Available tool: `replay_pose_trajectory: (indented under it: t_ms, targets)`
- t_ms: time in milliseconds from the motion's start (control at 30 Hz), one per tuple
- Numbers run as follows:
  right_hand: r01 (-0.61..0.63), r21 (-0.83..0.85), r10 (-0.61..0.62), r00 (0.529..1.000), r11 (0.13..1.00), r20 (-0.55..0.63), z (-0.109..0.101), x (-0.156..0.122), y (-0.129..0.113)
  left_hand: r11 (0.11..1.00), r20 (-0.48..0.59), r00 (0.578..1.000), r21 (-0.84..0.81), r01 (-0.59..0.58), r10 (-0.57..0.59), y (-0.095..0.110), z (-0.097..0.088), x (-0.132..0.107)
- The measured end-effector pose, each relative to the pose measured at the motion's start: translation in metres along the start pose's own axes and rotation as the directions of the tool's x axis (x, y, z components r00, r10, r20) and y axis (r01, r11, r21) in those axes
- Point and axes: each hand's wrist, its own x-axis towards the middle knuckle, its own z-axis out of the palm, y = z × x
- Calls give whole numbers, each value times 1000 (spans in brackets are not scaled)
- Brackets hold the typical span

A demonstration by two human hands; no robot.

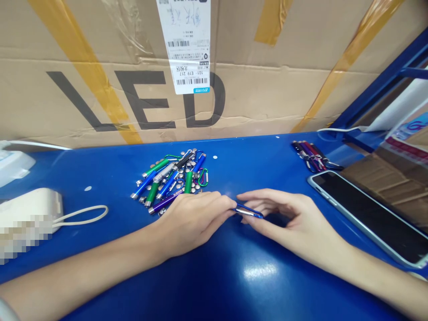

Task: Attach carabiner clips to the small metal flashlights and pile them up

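Note:
My left hand (203, 216) is closed around a small keychain flashlight, most of it hidden in the fingers. Its blue carabiner clip (249, 211) sticks out to the right. Close to that clip is my right hand (287, 214), its fingers curved and apart from the thumb; whether the thumb touches the clip I cannot tell. Just behind my left hand lies a pile of keychain flashlights (172, 176) in green, blue, purple, black and silver, several with carabiners. Small round silver button cells (149, 187) are scattered among them.
Several keychain flashlights (310, 155) lie side by side at the back right. A phone (368, 214) rests near a brown cardboard piece (388, 183). On the left is a white device with a cord loop (40, 205). A large LED carton (250, 89) stands behind the blue table (214, 285).

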Motion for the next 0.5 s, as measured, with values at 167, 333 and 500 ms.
replay_pose_trajectory:
  t_ms: [167, 333, 500]
  targets:
    - [-9, 2, 9, 997, 1000, 77, 3, 1, -5, 994, 3, 998, 94, -58, 58, 0, 0, 0]
    - [45, -60, -38, 992, 997, 116, 1, 2, -1, 996, 5, 998, 66, -62, 62, 0, 0, -1]
    - [209, -194, -188, 975, 959, 121, -2, 3, 5, 1000, 84, 996, 9, -3, 2, 0, 1, -1]
